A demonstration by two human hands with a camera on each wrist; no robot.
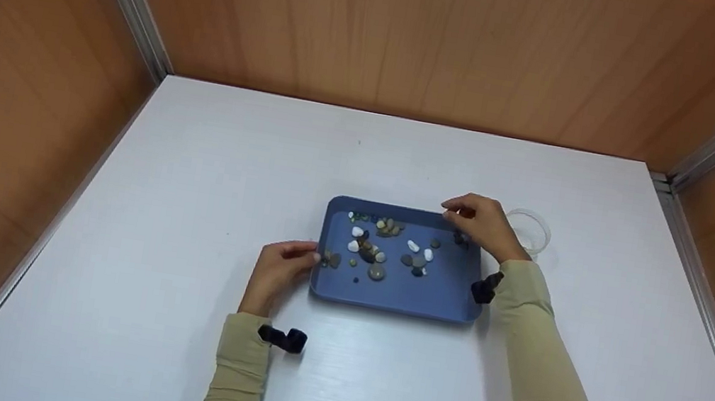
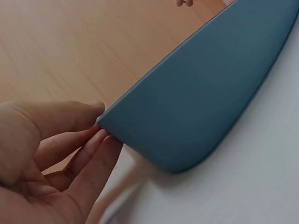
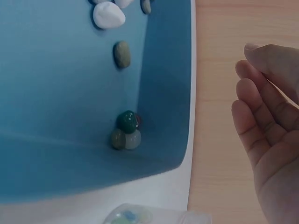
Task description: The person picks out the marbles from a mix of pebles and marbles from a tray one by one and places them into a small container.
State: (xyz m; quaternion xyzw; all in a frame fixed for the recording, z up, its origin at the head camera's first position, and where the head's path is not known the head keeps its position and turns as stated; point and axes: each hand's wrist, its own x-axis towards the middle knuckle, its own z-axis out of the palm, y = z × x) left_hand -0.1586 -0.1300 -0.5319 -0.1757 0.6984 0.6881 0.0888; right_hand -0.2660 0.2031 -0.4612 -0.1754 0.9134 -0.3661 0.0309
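A blue rectangular tray (image 1: 443, 296) lies on the white table with several pebbles scattered over its bottom. My left hand (image 1: 278, 270) pinches the tray's left rim; in the left wrist view, thumb and fingertips meet at the edge of the outer wall (image 2: 196, 93). Over the far right rim, my right hand (image 1: 484, 226) hovers with loosely bent fingers. The right wrist view has that hand (image 3: 275, 107) beside the rim, holding nothing. A dark green glossy pebble (image 3: 127, 122) sits with others in the tray's corner. White stones (image 1: 357, 232) and a large grey stone (image 1: 376, 272) lie farther left.
Just right of the tray stands a round clear container (image 1: 528, 231), partly behind my right hand. Coloured pieces show through its side (image 3: 149, 215) in the right wrist view. Wood panels (image 1: 384, 32) wall off the back and sides of the table (image 1: 185, 202).
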